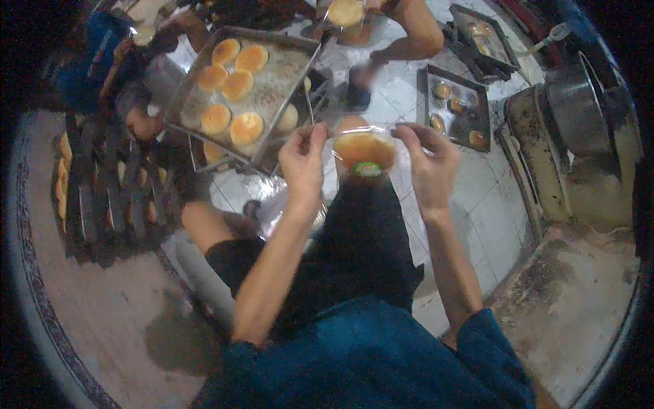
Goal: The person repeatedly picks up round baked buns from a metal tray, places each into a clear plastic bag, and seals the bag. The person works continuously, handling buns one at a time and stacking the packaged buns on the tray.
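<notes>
A round golden bun (363, 148) sits inside a clear plastic bag (369, 129) in front of my knees. The bag bears a green printed mark near its lower side. My left hand (304, 158) pinches the bag's left corner between thumb and fingers. At the opposite corner, my right hand (433, 161) grips the plastic the same way. To the left of my hands, a metal baking tray (286, 61) carries several browned round buns (215, 119). Its near corner lies close to my left hand.
More trays lie beneath the baking tray. Two dark trays with buns, a near one (462, 134) and a far one (485, 38), rest on the tiled floor at right. A large metal pot (577, 112) stands beyond. Shiny plastic bags (286, 207) lie by my left leg. Other people work ahead.
</notes>
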Motion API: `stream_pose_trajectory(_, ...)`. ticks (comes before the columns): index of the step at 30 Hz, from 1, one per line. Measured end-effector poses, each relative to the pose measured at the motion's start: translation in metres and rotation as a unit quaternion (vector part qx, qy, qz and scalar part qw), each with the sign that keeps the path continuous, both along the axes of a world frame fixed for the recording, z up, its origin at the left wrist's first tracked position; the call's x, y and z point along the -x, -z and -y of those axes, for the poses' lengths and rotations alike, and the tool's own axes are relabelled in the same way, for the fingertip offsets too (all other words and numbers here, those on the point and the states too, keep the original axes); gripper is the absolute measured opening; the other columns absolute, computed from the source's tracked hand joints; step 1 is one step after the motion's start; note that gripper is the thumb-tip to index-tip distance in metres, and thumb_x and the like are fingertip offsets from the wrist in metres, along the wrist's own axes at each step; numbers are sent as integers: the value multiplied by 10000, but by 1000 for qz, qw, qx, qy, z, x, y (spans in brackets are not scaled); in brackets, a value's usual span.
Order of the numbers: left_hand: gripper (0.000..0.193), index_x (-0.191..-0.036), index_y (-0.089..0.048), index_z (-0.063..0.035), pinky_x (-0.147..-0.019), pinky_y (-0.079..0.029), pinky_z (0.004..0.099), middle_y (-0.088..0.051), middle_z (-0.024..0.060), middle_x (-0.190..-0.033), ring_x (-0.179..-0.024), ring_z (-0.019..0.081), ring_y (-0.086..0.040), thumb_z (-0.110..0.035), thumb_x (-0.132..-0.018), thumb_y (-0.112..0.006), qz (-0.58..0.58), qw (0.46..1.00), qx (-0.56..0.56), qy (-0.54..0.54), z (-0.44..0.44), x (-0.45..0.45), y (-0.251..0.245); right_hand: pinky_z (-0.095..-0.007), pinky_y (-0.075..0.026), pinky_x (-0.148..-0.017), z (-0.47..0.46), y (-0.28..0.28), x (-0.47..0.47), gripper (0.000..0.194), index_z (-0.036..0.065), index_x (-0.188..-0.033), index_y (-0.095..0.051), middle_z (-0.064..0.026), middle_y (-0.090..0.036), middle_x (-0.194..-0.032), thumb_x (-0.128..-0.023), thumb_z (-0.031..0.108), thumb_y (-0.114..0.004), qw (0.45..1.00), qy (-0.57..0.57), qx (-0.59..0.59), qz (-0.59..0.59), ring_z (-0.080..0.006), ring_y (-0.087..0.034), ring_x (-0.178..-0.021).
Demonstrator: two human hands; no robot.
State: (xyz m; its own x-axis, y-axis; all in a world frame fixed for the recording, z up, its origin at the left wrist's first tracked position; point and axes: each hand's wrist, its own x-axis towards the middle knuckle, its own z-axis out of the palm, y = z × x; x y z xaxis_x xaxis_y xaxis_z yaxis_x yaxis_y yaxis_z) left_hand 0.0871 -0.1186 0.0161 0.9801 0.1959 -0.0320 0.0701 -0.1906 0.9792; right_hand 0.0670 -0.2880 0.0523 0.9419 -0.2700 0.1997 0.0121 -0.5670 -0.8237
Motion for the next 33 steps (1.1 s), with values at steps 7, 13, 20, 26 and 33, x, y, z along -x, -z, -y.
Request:
stream_pose_trajectory(7,345,-796,-664,10,-668,-452,291,-627,36,-712,-688,108,-552,-295,-958,-664,-185,982,25,21,-16,103,96,-276,-450,-541,26,105,99,282,-38,-705,-668,-59,-634,-637,-871,171,-758,976,73,-135,-155,-109,-508,-527)
stream_pose_trajectory(13,437,-689,-652,14,-563,-422,276,-622,44,-617,-572,98,-534,-353,-921,-704,-230,968,99,32,-4,95,106,-287,-447,-655,40,124,103,333,-53,-942,-666,-60,-657,-826,-931,279,-672,866,231,-364,-255,-129,-564,-713)
stream_pose_trajectory(20,489,-978,-600,75,-494,-453,260,-676,77,-747,-582,126,-629,-398,-905,-705,-360,909,145,150,-24,65,98,-444,-411,-1082,50,92,57,683,116,-1303,-606,-143,-509,-1436,-659,15,-809,940,-274,198,52,-360,-471,-1319)
stream_pose_trajectory(26,457,-1442,-411,-199,-970,-447,340,-488,110,-1377,-1236,204,-488,-384,-1034,-502,-236,926,277,96,-47,27,81,-367,-521,-957,15,79,-19,527,31,-1258,-596,-167,-661,-1170,-780,83,-810,938,-297,-101,-147,-279,-638,-1140)
stream_pose_trajectory(33,761,-1499,-314,-90,-1004,-467,359,-424,189,-1459,-1307,267,-486,-339,-906,-720,22,990,139,4,-93,-69,78,-392,-587,-794,-95,82,-108,666,74,-1464,-308,-174,-495,-1353,-938,266,-667,827,-216,-465,-231,-303,-624,-1087)
